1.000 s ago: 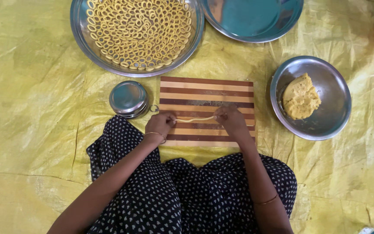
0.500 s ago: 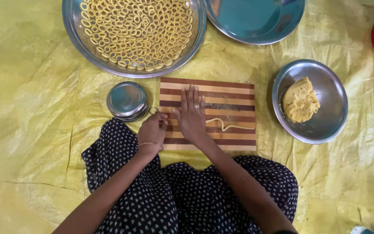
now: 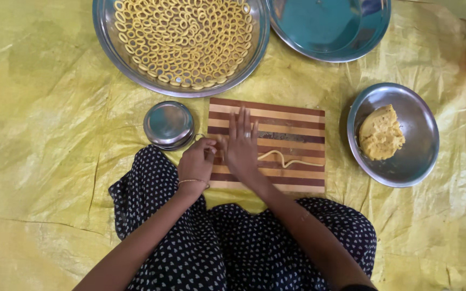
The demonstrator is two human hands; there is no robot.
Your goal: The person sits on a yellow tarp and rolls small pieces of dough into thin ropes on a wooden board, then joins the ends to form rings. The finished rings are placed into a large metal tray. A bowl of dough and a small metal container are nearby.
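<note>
The right hand [image 3: 241,146] lies flat, fingers stretched out, on the left half of the striped wooden board [image 3: 297,116], palm over one end of a thin dough rope [image 3: 287,160] that snakes toward the board's right edge. The left hand [image 3: 196,161] sits at the board's left edge beside a small steel lidded tin [image 3: 168,124], fingertips pinched together, apparently on a bit of dough. The big steel tray [image 3: 109,48] by the sheet's far edge already holds many dough rings [image 3: 182,37]; a sizeable dough lump [image 3: 381,132] remains in the bowl [image 3: 405,172] on the right. Half a second earlier the scene looked much the same; a second ago both hands held the rope's ends, spread apart.
</note>
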